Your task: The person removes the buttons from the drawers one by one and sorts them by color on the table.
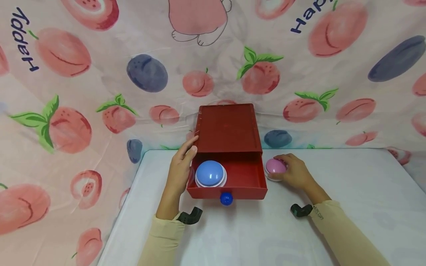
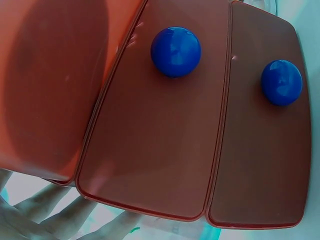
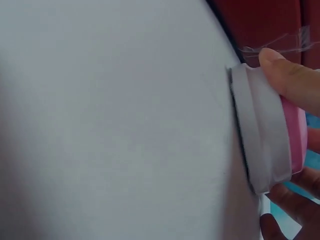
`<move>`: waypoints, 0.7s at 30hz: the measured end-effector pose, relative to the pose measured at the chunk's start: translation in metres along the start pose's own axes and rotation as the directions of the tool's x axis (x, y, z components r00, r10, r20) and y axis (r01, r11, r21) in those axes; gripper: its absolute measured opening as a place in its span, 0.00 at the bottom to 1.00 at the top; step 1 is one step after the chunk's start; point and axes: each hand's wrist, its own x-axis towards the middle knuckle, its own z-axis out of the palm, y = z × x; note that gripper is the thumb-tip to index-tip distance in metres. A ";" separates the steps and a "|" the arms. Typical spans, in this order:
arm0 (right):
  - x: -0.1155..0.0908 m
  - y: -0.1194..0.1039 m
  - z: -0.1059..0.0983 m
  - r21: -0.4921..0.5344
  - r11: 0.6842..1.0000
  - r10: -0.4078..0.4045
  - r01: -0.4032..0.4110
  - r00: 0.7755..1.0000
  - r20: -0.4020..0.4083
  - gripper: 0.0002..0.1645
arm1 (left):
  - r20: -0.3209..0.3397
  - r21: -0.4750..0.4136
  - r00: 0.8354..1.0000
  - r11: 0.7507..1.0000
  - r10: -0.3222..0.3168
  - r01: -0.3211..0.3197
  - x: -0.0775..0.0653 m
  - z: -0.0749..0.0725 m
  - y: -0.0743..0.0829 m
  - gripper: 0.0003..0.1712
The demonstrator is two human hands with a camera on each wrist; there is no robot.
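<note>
A red drawer cabinet (image 1: 227,129) stands at the back of the table with its top drawer (image 1: 246,193) pulled out. Inside the drawer's left part sits a blue dome button (image 1: 210,173) on a white base. My left hand (image 1: 178,168) lies along the cabinet's left side, fingers extended; the left wrist view shows them beside the drawer fronts. To the right of the drawer, my right hand (image 1: 294,173) grips a pink dome button (image 1: 276,166). Thumb and fingers hold it around its white base (image 3: 262,127) in the right wrist view, close to the table surface.
A blue knob (image 1: 226,198) sticks out from the open drawer's front. Two closed drawers below carry blue knobs too, the upper knob (image 2: 176,52) and the lower knob (image 2: 282,83). Behind the white table (image 1: 239,236) hangs a fruit-print cloth (image 1: 213,55).
</note>
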 end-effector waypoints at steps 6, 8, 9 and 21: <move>0.001 0.005 0.001 0.005 1.000 0.011 -0.011 1.000 0.014 0.50 | 0.004 -0.008 1.000 1.000 0.004 -0.004 0.001 0.000 0.000 0.23; 0.001 0.006 0.001 -0.001 1.000 0.007 -0.007 1.000 0.020 0.51 | 0.003 -0.008 1.000 1.000 0.004 -0.004 0.001 0.000 0.000 0.24; 0.001 0.006 0.000 -0.003 1.000 0.005 -0.005 1.000 0.023 0.52 | 0.003 -0.007 1.000 1.000 0.005 -0.005 0.001 0.001 0.000 0.24; 0.003 -0.001 -0.008 -0.026 1.000 0.012 -0.011 0.999 0.048 0.55 | -0.001 -0.006 1.000 1.000 0.003 -0.003 0.000 0.000 -0.002 0.24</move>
